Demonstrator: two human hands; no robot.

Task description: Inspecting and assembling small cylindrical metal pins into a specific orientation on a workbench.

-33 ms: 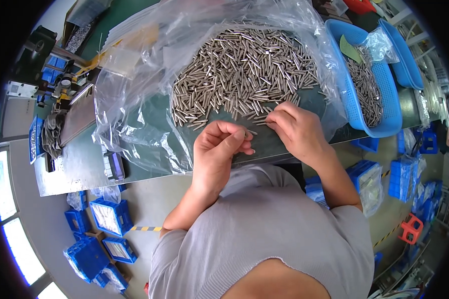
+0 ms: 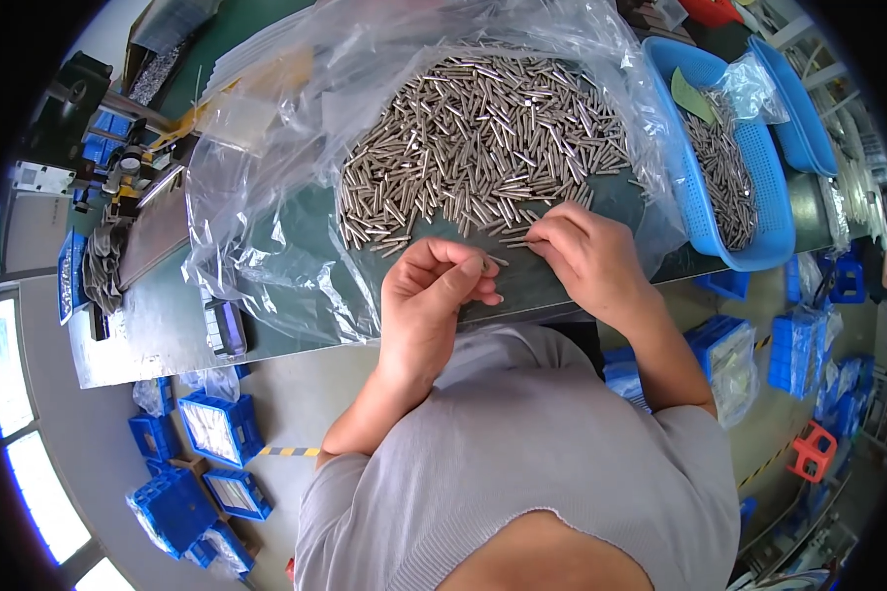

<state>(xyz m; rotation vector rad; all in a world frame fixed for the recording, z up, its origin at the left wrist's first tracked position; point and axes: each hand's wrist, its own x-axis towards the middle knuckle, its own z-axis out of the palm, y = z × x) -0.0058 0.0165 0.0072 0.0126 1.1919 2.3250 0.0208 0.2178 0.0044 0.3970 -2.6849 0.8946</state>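
Observation:
A broad heap of small metal pins point(image 2: 488, 128) lies on clear plastic sheeting point(image 2: 266, 256) over the green tabletop. At the heap's near edge, my left hand point(image 2: 429, 295) is closed, palm partly turned up. Between its thumb and fingers is one metal pin point(image 2: 498, 261), its pale end poking out to the right. My right hand point(image 2: 591, 256) reaches in from the right with thumb and fingers pinched together. Its fingertips meet the end of a metal pin point(image 2: 514, 242) at the fringe of the heap; the exact grip is partly hidden by the fingers.
A blue perforated basket point(image 2: 774, 212) at the right holds more pins and a green slip; another blue basket point(image 2: 803, 118) stands behind it. Machine parts point(image 2: 118, 187) occupy the left end. Blue crates point(image 2: 217, 428) and a red stool point(image 2: 813, 451) stand on the floor.

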